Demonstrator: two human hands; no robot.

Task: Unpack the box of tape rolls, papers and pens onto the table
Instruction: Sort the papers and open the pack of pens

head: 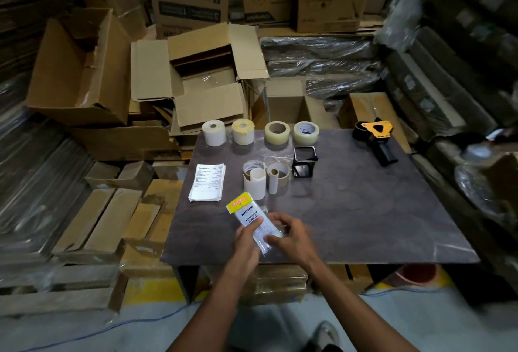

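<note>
Both hands hold a clear plastic packet with a yellow header card (248, 215) just above the near edge of the dark table (350, 211). My left hand (246, 242) grips its lower left side and my right hand (288, 235) pinches its lower right end. A stack of printed papers (208, 182) lies to the left. Along the far edge stand two label rolls (214, 133) (243, 131) and two clear tape rolls (277, 132) (306, 132). Smaller tape rolls and cores (263, 176) cluster mid-table. An open cardboard box (207, 77) sits behind the table.
A black square holder (304, 161) stands beside the small rolls. A black and yellow tape dispenser (377, 138) lies at the far right corner. Cardboard boxes and wrapped stacks surround the table on the left, back and right. Grey floor is below me.
</note>
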